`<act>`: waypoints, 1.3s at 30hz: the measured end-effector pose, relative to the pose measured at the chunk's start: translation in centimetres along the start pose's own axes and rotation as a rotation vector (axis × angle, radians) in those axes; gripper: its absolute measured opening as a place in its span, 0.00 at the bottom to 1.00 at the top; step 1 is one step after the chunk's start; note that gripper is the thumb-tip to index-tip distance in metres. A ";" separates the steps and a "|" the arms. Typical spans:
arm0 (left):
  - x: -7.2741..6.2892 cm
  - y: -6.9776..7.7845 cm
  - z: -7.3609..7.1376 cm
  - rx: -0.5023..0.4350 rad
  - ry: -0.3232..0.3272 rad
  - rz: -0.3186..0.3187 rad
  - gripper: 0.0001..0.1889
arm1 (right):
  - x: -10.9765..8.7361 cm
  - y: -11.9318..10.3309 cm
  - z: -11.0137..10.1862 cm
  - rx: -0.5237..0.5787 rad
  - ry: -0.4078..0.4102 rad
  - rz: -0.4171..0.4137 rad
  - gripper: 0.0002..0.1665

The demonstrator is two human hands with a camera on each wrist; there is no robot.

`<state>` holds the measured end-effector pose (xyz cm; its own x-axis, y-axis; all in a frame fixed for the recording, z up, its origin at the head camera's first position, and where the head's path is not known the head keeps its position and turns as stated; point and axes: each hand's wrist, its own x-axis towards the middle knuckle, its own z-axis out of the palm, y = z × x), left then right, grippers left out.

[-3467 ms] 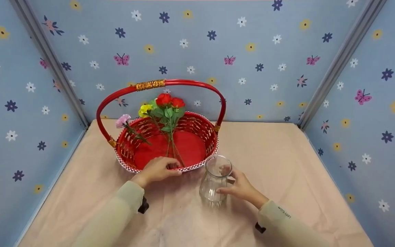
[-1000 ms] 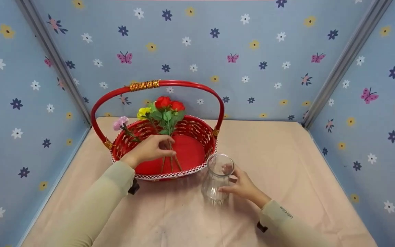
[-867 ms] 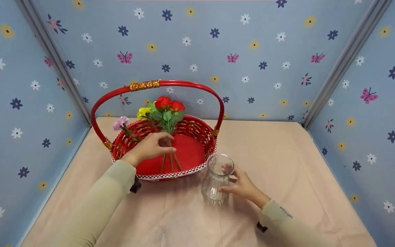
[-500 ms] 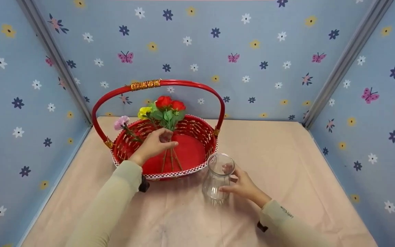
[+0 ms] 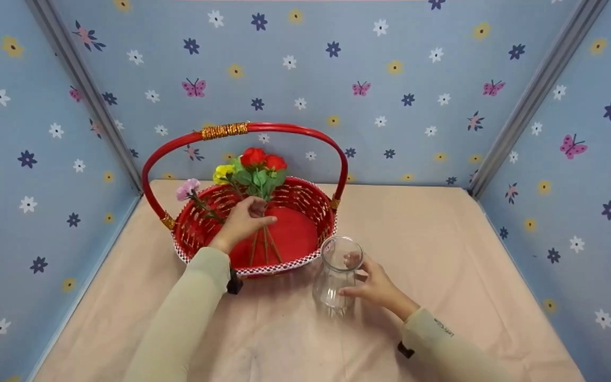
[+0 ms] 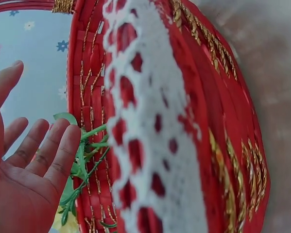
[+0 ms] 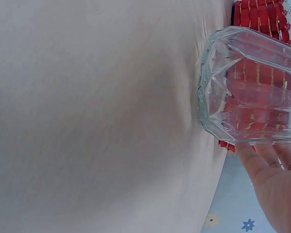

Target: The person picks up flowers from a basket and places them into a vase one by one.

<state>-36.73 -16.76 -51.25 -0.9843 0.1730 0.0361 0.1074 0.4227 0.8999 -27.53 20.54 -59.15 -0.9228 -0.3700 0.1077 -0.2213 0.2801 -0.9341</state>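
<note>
My left hand (image 5: 243, 223) reaches over the front rim into a red woven basket (image 5: 328, 233), beside the stems of two red roses (image 5: 253, 157). In the left wrist view this hand's fingers (image 6: 53, 153) are loosely extended with the thumb apart, near green stems (image 6: 89, 145). A yellow flower (image 5: 224, 174) leans left of the roses, and a pink carnation (image 5: 188, 189) rests over the basket's left rim. Right of the basket, a clear glass vase (image 5: 331, 289) stands upright on the table. My right hand (image 5: 377, 286) holds its right side, thumb in front and fingers behind.
The basket's tall arched handle (image 5: 295, 128), wrapped in gold at the top, rises over the flowers. White lace edges the rim (image 6: 155, 107). A pale cloth covers the table (image 5: 433, 239). Patterned blue panels (image 5: 316, 69) enclose the back and both sides.
My left hand has moved from the basket's front rim inward, up along the stems toward the leaves. The right hand and vase have stayed in place. The flowers lie as before.
</note>
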 end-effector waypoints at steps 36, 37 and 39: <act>1.0 -4.6 2.4 0.041 0.057 -0.112 0.32 | 0.0 0.0 0.1 0.019 -0.003 0.015 0.49; 1.0 -4.6 2.5 0.043 0.055 -0.114 0.32 | 0.0 0.0 0.1 0.015 -0.003 0.016 0.49; 1.1 -4.6 2.6 0.056 0.055 -0.116 0.32 | 0.0 -0.1 0.0 0.010 -0.003 0.016 0.50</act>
<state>-37.94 -16.19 -56.43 -0.9966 0.0716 -0.0420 -0.0018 0.4864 0.8738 -27.49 20.53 -59.08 -0.9252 -0.3683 0.0915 -0.2032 0.2770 -0.9391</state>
